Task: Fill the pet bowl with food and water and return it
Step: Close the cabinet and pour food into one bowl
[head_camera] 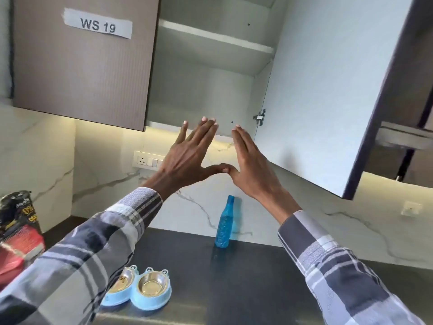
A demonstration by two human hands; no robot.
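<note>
- Right now my left hand point(187, 158) and right hand point(248, 165) are flat-fingered, grasping nothing, thumbs touching, above the bowl point(140, 287).
- I'd lower both onto the bowl's rim, gripping evenly.

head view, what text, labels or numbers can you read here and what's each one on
"WS 19": white paper label taped on the closed brown cabinet door.
Gold lettering on the black and red food bag at the left edge: too blurred to read.
No lettering shows on the blue plastic bottle or the light blue double pet bowl.

Cabinet point(206, 90) interior free – open door point(328, 90) blocks rt, closed door point(82, 66) lt.
</note>
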